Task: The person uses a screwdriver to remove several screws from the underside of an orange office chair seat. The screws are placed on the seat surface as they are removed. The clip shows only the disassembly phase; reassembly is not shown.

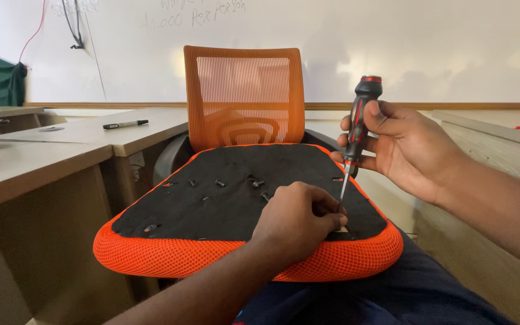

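Screwdriver (356, 129) upright, tip down | right hand (401, 147) grips handle | tip probably seated

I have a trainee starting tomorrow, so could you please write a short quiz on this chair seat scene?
1. True or false: the right hand grips the screwdriver by its black and red handle.
2. Where does the left hand rest?
A. on the marker pen
B. on the black underside of the seat cushion, at the screwdriver tip
C. on the orange mesh backrest
3. Fill in: several loose ______ lie on the black fabric.

Key: 1 true. 2 B. 3 screws, small and dark, scattered behind the left hand.
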